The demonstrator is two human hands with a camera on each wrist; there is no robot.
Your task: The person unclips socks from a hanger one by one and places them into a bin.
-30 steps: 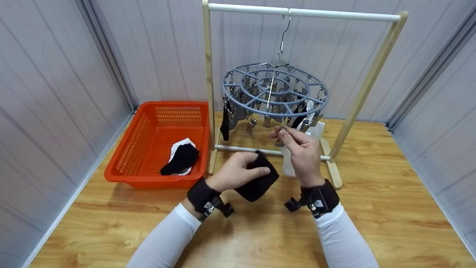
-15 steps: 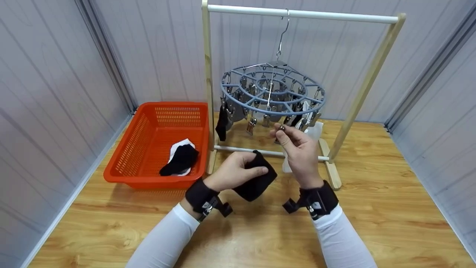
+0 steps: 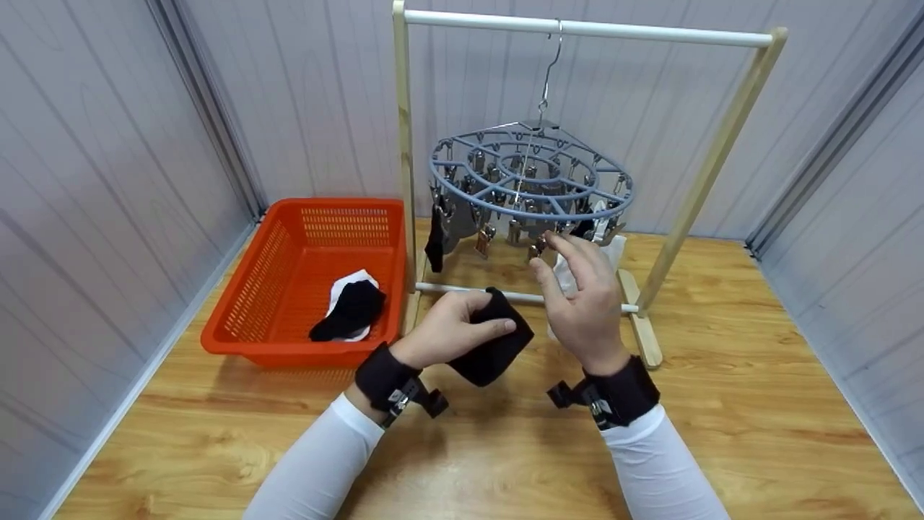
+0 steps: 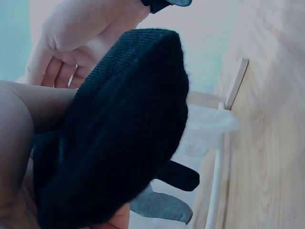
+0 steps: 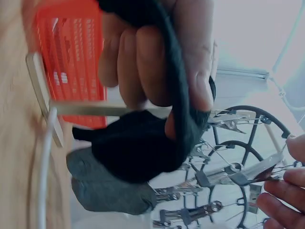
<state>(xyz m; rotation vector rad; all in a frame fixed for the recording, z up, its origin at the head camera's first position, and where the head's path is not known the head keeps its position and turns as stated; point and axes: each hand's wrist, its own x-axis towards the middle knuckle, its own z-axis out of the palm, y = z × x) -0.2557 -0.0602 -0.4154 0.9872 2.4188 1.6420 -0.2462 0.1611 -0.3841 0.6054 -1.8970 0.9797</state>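
Note:
My left hand (image 3: 447, 328) pinches a folded black sock (image 3: 487, 354) between thumb and fingers, in front of the drying rack. In the left wrist view the ribbed cuff of the black sock (image 4: 147, 40) faces up. My right hand (image 3: 588, 303) is raised under the near rim of the round blue-grey clip hanger (image 3: 498, 206). Its thumb and forefinger stand apart, fingertips right beside a hanging metal clip (image 3: 536, 249). In the right wrist view the right hand's fingers (image 5: 286, 191) show at the right edge, close to the clips.
An orange basket (image 3: 303, 348) at left holds a black sock (image 3: 354, 310) and a white one. Black, grey and white socks hang from the hanger, among them a grey sock (image 5: 109, 186). The hanger hooks over the white bar (image 3: 650, 30) of a wooden stand (image 3: 722, 159).
My right thumb and forefinger have parted from their pinch on the metal clip, which now shows beside the fingertips. The left hand has shifted slightly left, still pinching the black sock.

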